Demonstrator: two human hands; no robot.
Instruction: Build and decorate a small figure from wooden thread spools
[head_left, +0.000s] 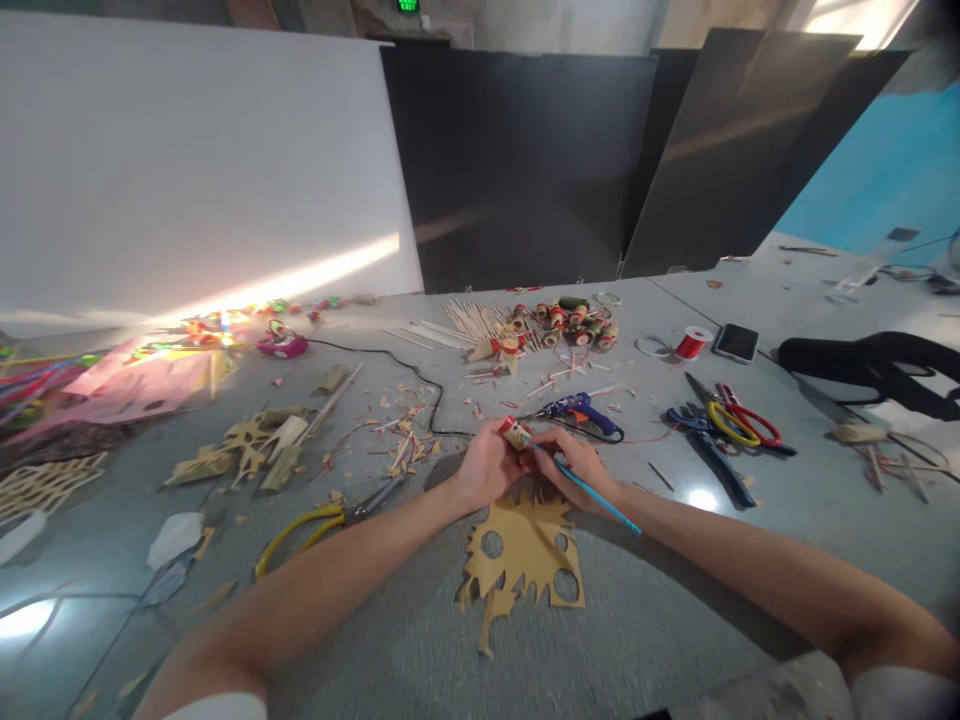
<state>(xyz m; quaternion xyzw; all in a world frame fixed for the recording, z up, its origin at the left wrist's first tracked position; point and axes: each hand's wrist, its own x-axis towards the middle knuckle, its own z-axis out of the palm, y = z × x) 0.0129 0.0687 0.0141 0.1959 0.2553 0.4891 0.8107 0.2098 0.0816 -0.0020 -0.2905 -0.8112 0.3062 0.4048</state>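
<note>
My left hand [487, 468] is closed around a small figure [514, 432] with a red top and a pale body, held above the table. Between the fingers of my right hand [576, 462] is a thin blue brush or pen [600, 498], its tip at the figure and its tail pointing down to the right. Just below both hands lies a piece of brown cardboard [529, 540] with jagged edges and round holes cut in it. A blue glue gun [581, 410] rests right behind my right hand.
Yellow-handled scissors [307, 520] lie by my left forearm. Pliers [712, 455], more scissors [739, 420], red thread [694, 343] and a phone [737, 342] are at right. Small figures [577, 320] and sticks [476, 322] lie behind; scraps [409, 440] litter the table.
</note>
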